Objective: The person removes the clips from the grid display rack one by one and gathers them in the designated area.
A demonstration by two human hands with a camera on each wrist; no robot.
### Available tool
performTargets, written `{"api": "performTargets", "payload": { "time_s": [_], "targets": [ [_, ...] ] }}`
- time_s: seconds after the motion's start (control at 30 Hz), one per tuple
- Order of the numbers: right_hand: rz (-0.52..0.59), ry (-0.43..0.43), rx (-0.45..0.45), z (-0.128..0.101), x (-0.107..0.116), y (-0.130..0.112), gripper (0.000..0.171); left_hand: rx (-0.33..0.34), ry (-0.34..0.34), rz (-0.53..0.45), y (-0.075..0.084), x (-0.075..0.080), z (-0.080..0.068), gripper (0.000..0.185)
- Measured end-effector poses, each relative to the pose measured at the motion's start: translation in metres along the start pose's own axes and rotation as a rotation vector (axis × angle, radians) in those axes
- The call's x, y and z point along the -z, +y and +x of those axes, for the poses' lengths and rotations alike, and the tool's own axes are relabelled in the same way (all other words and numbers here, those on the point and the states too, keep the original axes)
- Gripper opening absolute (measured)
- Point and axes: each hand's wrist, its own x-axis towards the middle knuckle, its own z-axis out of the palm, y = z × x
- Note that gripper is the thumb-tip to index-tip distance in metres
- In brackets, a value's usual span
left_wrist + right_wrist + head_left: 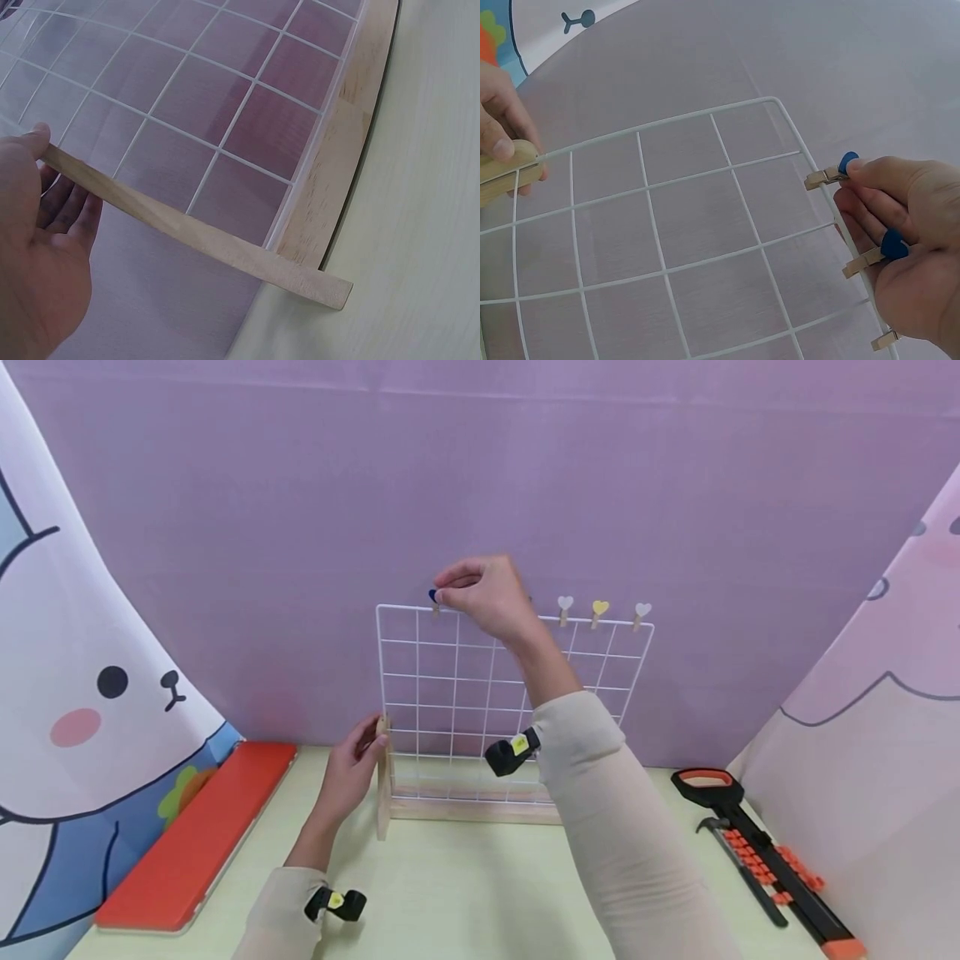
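Observation:
A white wire grid stands upright in a wooden stand with a long base. My right hand is at its top wire, where thumb and finger pinch a small wooden clothespin with a blue heart. The clothespin's tip is at the wire near the left corner. Beside the palm sits another blue-heart clothespin on the same wire. Farther right are clothespins with a white heart, a yellow heart and a white heart. My left hand grips the upper end of the left wooden post.
A flat red case lies at the table's left. On the right are a black tool with an orange-trimmed handle, a hammer and small orange pieces. Purple cloth hangs behind the grid.

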Motion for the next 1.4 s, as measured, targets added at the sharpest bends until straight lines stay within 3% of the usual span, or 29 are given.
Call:
{"api": "performTargets", "payload": {
  "time_s": [0.47,0.93,1.4],
  "targets": [
    [0.047,0.086,0.010,0.002,-0.001,0.001,0.013,-0.010,0.007,-0.004,-0.001,0.000,0.000,0.049],
    [0.082,0.027,0.094,-0.010,0.023,-0.014,0.014,-0.012,0.005,0.019,0.001,0.001,0.002,0.050],
    [0.120,0.076,0.075,-0.035,0.048,-0.001,0.013,-0.003,-0.002,0.054,0.002,0.002,0.002,0.052]
  ]
}}
